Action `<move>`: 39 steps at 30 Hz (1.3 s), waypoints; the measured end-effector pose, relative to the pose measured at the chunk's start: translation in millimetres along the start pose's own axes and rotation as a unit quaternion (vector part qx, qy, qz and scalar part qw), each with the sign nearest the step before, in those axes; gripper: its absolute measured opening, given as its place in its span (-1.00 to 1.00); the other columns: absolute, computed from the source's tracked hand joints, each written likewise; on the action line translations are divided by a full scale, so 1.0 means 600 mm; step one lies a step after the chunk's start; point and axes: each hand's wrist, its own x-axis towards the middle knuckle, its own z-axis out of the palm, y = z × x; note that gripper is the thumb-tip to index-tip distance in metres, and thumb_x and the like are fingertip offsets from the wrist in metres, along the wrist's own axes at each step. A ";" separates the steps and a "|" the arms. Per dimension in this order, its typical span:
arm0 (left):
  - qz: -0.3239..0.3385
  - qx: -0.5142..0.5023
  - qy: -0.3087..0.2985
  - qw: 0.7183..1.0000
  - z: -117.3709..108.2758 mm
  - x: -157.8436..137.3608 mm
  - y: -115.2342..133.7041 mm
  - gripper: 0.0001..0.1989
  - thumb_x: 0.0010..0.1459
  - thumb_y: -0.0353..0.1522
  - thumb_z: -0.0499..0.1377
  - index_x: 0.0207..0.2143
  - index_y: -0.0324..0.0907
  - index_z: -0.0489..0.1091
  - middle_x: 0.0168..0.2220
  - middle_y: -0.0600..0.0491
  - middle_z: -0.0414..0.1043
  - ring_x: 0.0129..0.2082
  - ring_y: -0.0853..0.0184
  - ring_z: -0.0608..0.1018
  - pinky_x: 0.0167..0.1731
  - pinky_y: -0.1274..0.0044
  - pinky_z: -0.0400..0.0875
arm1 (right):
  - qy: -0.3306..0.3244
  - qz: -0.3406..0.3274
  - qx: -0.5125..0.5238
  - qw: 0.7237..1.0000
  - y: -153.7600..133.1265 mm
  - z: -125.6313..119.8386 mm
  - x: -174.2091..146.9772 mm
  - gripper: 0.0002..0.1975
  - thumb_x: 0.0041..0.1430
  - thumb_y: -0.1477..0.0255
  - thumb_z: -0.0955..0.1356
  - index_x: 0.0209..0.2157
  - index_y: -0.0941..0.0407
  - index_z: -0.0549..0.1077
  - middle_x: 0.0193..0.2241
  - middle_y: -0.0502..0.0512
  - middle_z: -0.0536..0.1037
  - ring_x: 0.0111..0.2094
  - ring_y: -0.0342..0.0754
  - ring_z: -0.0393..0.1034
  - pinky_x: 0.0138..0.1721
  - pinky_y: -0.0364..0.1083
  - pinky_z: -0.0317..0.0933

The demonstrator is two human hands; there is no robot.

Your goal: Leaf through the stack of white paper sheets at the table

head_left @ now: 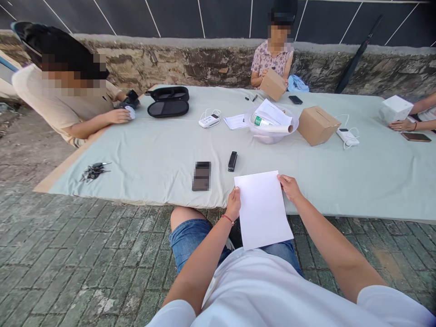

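A blank white sheet of paper [263, 211] is stretched between my two hands, over my lap and the near edge of the table. My left hand [233, 203] pinches its left edge, a red string on the wrist. At the upper right corner, my right hand [289, 187] grips the sheet. Just beyond the paper lies a black stapler [232, 161] on the cloth. Left of that is a dark, partly blurred flat item [201, 176] whose kind I cannot make out.
The table [153, 154] holds keys [94, 171], a black open case [168, 102], a white power strip [209, 120], a plastic bowl [271, 131] with papers, and a cardboard box [317, 125]. One person sits at left, another across with a box [273, 85], and a third's hands hold a white box [397, 109].
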 end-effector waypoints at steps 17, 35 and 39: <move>0.010 -0.003 0.007 1.000 0.001 0.001 -0.006 -0.43 0.18 0.07 0.11 -0.08 -0.23 0.47 -0.03 -0.16 0.52 0.06 0.11 0.48 0.10 0.37 0.33 | -0.090 -0.196 -0.393 0.894 -0.043 -0.019 0.058 -0.53 0.36 0.24 0.11 0.18 0.01 0.38 0.23 0.13 0.32 0.19 0.07 0.26 0.16 0.12 0.23; 0.013 -0.013 -0.024 1.000 0.003 0.002 -0.004 -0.45 0.18 0.09 0.08 -0.13 -0.21 0.42 -0.13 -0.10 0.53 -0.11 0.19 0.54 -0.05 0.39 0.40 | -0.228 -0.316 -0.489 0.781 -0.132 0.135 0.028 -0.58 0.39 0.34 0.12 0.16 0.07 0.38 0.22 0.17 0.35 0.23 0.11 0.18 0.23 0.16 0.01; 0.008 -0.016 -0.022 1.000 0.005 -0.003 0.004 -0.45 0.18 0.09 0.08 -0.14 -0.21 0.43 -0.14 -0.11 0.53 -0.10 0.17 0.53 -0.05 0.37 0.41 | -0.225 -0.319 -0.474 0.789 -0.142 0.163 0.028 -0.58 0.40 0.35 0.12 0.15 0.08 0.38 0.20 0.15 0.37 0.23 0.10 0.18 0.22 0.14 0.01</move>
